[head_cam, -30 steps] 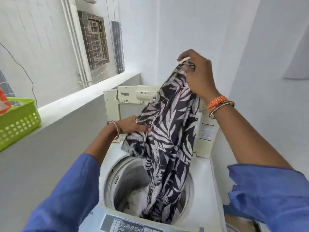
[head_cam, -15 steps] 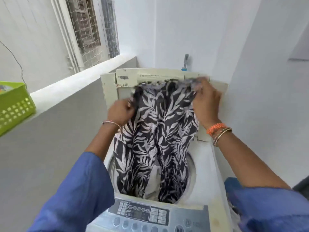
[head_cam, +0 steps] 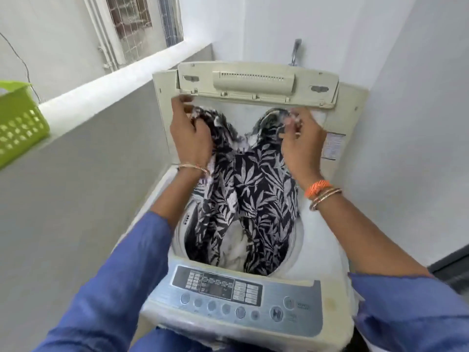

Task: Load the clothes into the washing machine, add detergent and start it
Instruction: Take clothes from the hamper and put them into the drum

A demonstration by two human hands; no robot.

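One leaf-print garment (head_cam: 256,189), dark with pale leaves, hangs from two hands into the drum (head_cam: 182,232) of one top-loading washing machine (head_cam: 317,257). The left hand (head_cam: 189,138) has its fingers curled round the cloth's upper left edge; the right hand (head_cam: 302,143) pinches the upper right edge. Both hands are just below the raised lid (head_cam: 256,81), which stands upright at the back. The garment's lower part lies inside the drum over something pale. One control panel (head_cam: 243,295) runs along the near edge. One green basket (head_cam: 17,123) sits on the ledge (head_cam: 106,90) to the left, well apart. Walls stand close on both sides.
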